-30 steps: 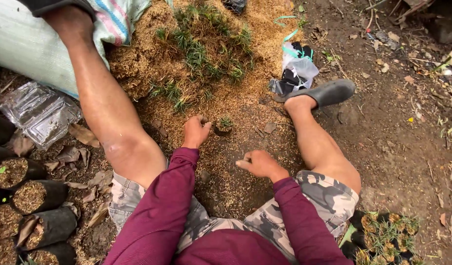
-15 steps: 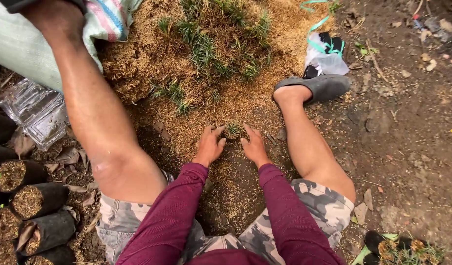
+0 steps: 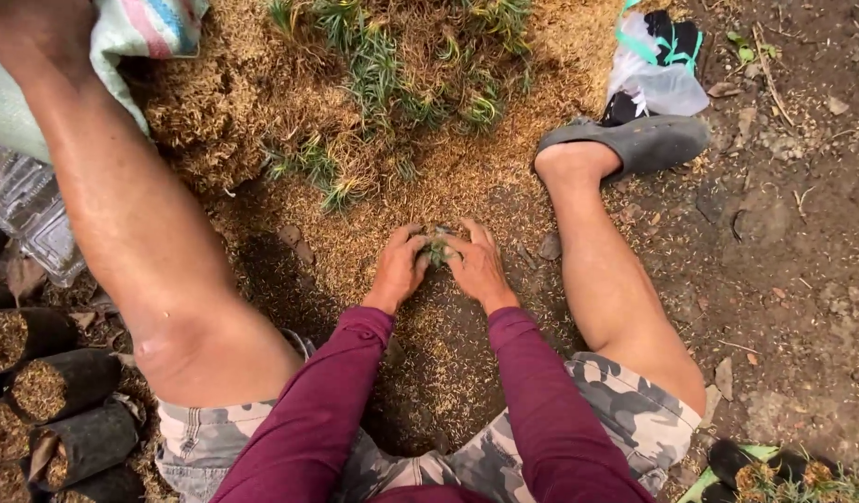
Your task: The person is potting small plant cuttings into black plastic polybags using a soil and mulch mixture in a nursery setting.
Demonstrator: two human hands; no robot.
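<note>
I sit on the ground with my legs spread, wearing maroon sleeves and camouflage shorts. My left hand (image 3: 400, 268) and my right hand (image 3: 476, 265) are cupped together around a small green seedling (image 3: 438, 250) in a little filled bag, pressing in from both sides. The seedling stands on a heap of tan rice husk (image 3: 262, 93) between my knees. Most of the little bag is hidden by my fingers.
A clump of green seedlings (image 3: 392, 65) lies on the husk heap beyond my hands. Several black husk-filled nursery bags (image 3: 61, 401) lie at lower left. A striped woven sack (image 3: 131, 33) is at top left, a plastic bag (image 3: 662, 79) by my sandalled right foot (image 3: 634, 144).
My right hand came across to meet my left hand, and both have closed around the seedling. The camera has leaned in closer.
</note>
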